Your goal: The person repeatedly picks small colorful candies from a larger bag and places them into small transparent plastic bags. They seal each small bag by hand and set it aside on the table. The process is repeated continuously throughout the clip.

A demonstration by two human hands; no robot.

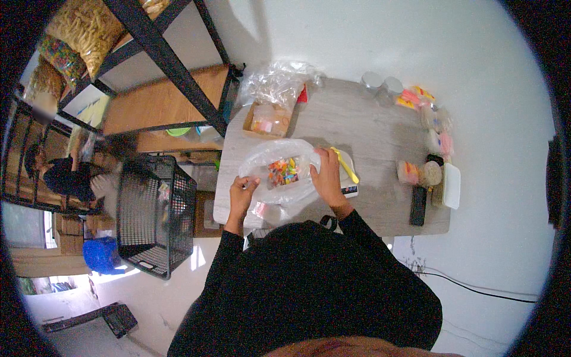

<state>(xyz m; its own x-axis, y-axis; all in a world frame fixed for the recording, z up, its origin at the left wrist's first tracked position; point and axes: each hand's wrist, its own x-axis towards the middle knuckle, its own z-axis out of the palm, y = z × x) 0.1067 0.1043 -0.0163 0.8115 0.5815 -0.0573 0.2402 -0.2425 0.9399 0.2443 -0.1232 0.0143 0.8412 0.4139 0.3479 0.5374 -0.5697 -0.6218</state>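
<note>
On the grey table stands a clear plastic bag [252, 156], its mouth spread wide. Small bright candies [284, 172] in orange, red, yellow and green lie inside it. My left hand [241, 197] pinches the bag's near left rim between thumb and fingers. At the right rim, my right hand [327, 178] grips the plastic, thumb toward the inside. Just right of that hand is a white kitchen scale [350, 191], partly hidden by it. A yellow long-handled tool [347, 166] lies across the scale; its exact kind I cannot make out.
Behind the bag stand a cardboard box [250, 122] of small packets and a heap of clear bags [273, 83]. Jars [372, 81], pink packets and a white-lidded tub [452, 186] line the table's far and right edges. A black crate [156, 217] and shelving [166, 110] stand left.
</note>
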